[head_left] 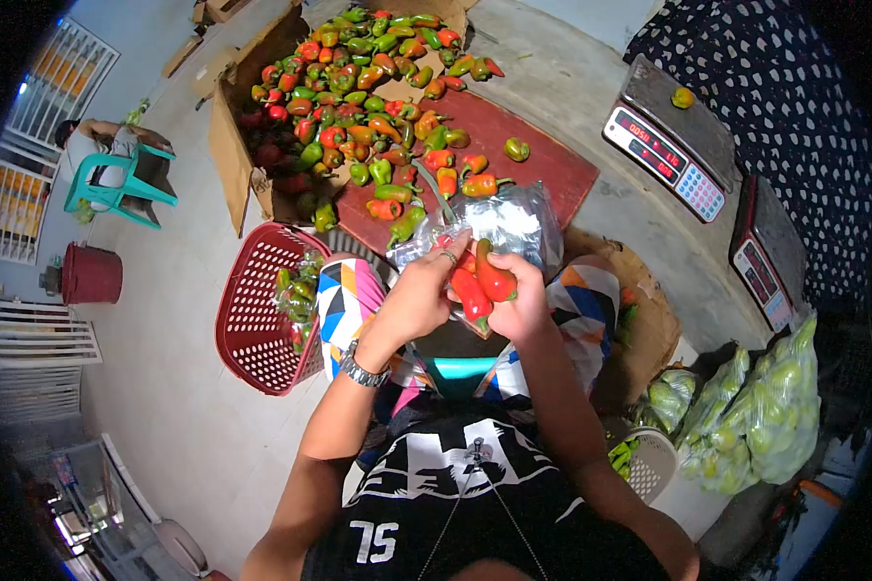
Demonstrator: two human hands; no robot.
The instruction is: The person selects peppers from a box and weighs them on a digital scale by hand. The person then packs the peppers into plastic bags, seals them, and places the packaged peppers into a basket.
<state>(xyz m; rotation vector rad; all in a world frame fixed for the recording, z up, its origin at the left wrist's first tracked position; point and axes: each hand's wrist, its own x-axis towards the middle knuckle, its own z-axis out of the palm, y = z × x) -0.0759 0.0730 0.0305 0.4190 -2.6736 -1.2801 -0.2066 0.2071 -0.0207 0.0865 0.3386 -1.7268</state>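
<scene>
My right hand point(521, 302) is closed around red peppers point(495, 273), glossy and partly greenish-brown near one end. My left hand point(426, 290), with a ring and a metal watch on the wrist, meets it from the left. Its fingers are closed on a red pepper point(466, 259) that they partly hide. Under and beyond both hands lies clear plastic bagging point(513, 225) on a dark red board point(543, 155). A thin curved strip point(433, 182) sticks up past my left fingers; I cannot tell what it is. Loose peppers point(389, 192) lie just ahead.
A cardboard box point(231, 155) spills many red and green peppers onto the board. At left stands a red basket point(252, 315) with bagged peppers. Two digital scales point(664, 160) are at right, above bulging bags of green produce point(765, 416). Someone sits on a green chair point(116, 194) far left.
</scene>
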